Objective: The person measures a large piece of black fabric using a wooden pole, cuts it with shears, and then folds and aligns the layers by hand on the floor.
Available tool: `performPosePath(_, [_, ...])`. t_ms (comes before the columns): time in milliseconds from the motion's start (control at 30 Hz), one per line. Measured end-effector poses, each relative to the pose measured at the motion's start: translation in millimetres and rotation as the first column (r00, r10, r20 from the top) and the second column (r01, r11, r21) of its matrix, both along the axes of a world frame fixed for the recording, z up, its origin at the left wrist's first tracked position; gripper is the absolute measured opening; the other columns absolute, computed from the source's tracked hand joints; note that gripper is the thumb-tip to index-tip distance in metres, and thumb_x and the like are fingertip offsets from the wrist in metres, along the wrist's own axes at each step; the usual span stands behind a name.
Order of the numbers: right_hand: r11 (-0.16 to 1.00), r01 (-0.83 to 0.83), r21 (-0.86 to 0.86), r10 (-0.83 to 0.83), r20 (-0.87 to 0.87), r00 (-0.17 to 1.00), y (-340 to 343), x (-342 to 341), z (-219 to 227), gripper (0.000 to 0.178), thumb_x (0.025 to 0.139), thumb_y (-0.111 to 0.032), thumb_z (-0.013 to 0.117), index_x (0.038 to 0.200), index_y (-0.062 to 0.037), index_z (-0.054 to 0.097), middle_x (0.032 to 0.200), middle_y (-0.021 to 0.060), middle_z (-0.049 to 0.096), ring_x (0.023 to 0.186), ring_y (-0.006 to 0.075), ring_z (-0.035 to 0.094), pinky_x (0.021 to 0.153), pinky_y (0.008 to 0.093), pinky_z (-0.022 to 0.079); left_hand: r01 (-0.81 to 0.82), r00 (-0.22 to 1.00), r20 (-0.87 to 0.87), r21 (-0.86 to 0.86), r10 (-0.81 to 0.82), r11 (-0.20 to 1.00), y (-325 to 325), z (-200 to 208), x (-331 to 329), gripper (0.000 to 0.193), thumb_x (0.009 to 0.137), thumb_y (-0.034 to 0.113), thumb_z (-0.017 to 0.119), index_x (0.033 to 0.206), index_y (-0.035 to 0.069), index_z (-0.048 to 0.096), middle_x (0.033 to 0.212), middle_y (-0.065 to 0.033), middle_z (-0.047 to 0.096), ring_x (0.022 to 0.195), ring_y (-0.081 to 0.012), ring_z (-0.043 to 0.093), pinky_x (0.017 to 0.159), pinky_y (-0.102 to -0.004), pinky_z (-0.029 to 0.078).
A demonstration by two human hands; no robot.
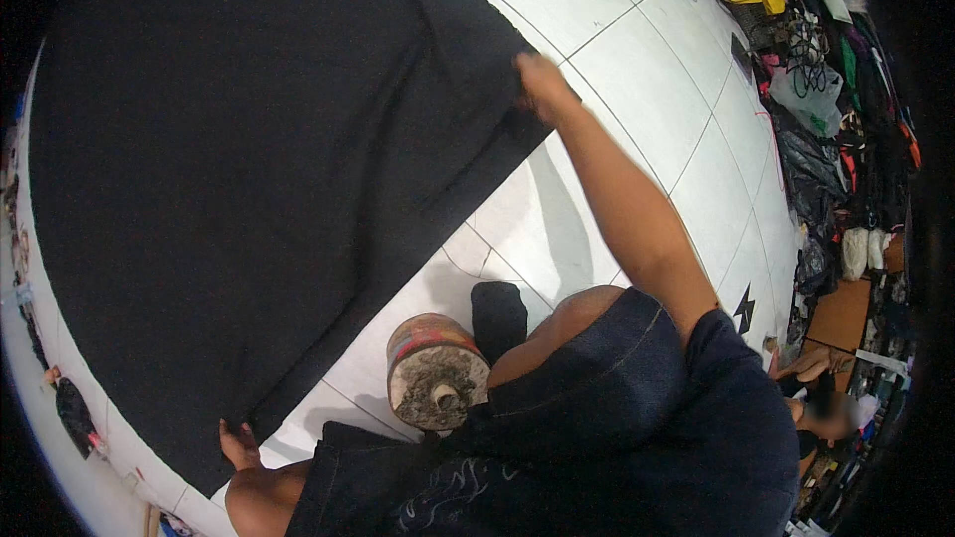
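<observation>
A large sheet of black cloth (249,169) lies spread over the white tiled floor (617,60), covering most of the left side. My right hand (542,88) reaches far forward and grips the cloth's far right corner. My left hand (239,443) is low at the near corner, fingers spread and touching the cloth's edge. My dark denim shorts and bent knees fill the lower middle.
A round, rusty red-banded weight (436,373) stands on the floor by my knee, with a small black piece (497,316) beside it. Bags, cables and clutter (816,109) line the right wall. Another person's hand (811,366) shows at lower right.
</observation>
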State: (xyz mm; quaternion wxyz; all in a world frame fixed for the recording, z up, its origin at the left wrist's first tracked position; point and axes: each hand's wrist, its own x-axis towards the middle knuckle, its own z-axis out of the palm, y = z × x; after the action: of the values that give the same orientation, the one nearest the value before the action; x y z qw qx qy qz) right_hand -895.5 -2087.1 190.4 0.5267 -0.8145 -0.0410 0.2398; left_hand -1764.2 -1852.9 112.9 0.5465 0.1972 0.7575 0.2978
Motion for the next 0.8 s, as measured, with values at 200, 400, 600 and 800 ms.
performPosePath(200, [0.984,-0.086,0.159,0.0,0.473,0.881,137,91,147,0.043,0.082,-0.015,0.073,0.119,-0.0022,0.054,0.094,0.0164,0.065,0.072,0.0259,0.063,0.055,0.0376,0.052,0.114,0.992,-0.099,0.431,-0.079,0.895,106,55,-27,0.053,0.089,0.032,0.062,0.128,-0.003,0.052,0.119,-0.0127,0.06,0.103,-0.0309,0.057,0.093,-0.0426,0.046])
performPosePath(400, [0.795,-0.459,0.397,0.047,0.713,0.7,174,69,301,0.041,0.083,-0.014,0.066,0.121,-0.0001,0.057,0.084,0.0115,0.065,0.062,0.0198,0.059,0.054,0.0341,0.049,-0.127,0.983,-0.029,0.611,0.182,0.782,143,162,-58,0.046,0.086,0.035,0.067,0.115,0.0,0.056,0.099,-0.0089,0.056,0.088,-0.025,0.054,0.079,-0.0392,0.044])
performPosePath(600, [0.917,-0.304,0.259,0.002,0.758,0.653,12,48,187,0.023,0.087,-0.018,0.065,0.101,-0.0004,0.062,0.087,0.0096,0.067,0.073,0.0184,0.062,0.06,0.0336,0.05,-0.189,0.972,-0.029,0.497,0.234,0.847,37,120,-74,0.035,0.085,0.038,0.071,0.097,0.006,0.064,0.067,-0.002,0.052,0.063,-0.0138,0.052,0.058,-0.0319,0.043])
performPosePath(800, [0.986,0.109,0.129,-0.139,0.25,0.958,-74,31,-11,0.02,0.083,-0.012,0.071,0.101,-0.0045,0.066,0.084,0.0041,0.064,0.07,0.0119,0.059,0.056,0.0277,0.048,-0.132,0.973,-0.195,-0.055,0.119,0.99,-10,12,14,0.035,0.09,0.043,0.068,0.092,0.008,0.063,0.074,-0.0007,0.06,0.058,-0.01,0.052,0.051,-0.0229,0.043])
